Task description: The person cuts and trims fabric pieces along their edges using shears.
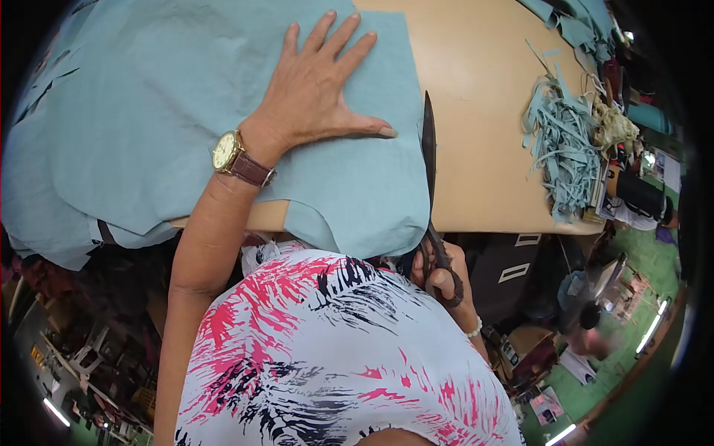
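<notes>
Resting with fingers spread, the left hand (pixel 316 82) lies palm down on a broad sheet of pale blue-green woven cloth (pixel 171 104); the right hand (pixel 450 279) is curled around the handles of a pair of long, dark metal scissors (pixel 429 156). The blades point away from the body along the cloth's right edge; whether they are parted cannot be told. Good practice keeps the cloth smooth beneath the spread fingers, the thumb, nearest the blades, well clear, and the scissors aligned with the edge. Farther out, the cloth covers the left of the smooth, pale tan tabletop (pixel 483 149) and overhangs its near side; a tangled heap of narrow blue-green fabric strips (pixel 569 152) lies toward the right end. Count: two hands, one pair of scissors, one tabletop, one heap; the layers of cloth and the individual strips cannot be counted reliably.
</notes>
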`<state>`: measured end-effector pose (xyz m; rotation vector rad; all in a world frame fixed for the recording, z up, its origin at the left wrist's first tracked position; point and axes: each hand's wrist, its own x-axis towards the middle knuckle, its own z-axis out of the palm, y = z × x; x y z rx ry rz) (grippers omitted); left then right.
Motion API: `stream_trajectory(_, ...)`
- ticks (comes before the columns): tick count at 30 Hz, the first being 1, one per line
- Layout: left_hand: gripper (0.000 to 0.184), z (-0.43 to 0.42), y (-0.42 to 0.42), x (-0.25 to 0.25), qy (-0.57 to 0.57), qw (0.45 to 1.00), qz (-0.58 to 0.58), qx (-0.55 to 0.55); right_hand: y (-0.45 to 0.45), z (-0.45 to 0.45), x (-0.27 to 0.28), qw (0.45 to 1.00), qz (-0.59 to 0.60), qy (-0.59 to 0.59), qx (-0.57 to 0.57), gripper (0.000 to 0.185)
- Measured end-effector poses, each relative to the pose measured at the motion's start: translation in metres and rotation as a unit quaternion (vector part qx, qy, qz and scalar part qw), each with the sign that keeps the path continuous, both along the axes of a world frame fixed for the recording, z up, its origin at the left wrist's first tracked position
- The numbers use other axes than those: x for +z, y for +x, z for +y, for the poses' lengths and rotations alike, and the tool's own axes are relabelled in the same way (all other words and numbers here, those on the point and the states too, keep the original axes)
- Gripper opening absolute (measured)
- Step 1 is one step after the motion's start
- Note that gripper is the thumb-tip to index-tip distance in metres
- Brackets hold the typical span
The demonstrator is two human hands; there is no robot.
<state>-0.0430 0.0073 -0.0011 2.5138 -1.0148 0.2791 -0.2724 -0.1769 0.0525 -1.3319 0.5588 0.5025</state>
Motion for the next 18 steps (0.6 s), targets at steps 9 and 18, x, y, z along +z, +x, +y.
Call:
stream_trajectory(9,0.079,-0.001,0.0,0.012,0.052,0.998,0.002,0.019,0.019,0.008,0.008,0.998,0.022,-0.064,0.01,0.07)
stream_trajectory(18,0.1,0.0,-0.001,0.004,-0.002,1.0,0.009,0.008,0.017,0.011,0.01,0.998,0.016,-0.065,-0.001,0.06)
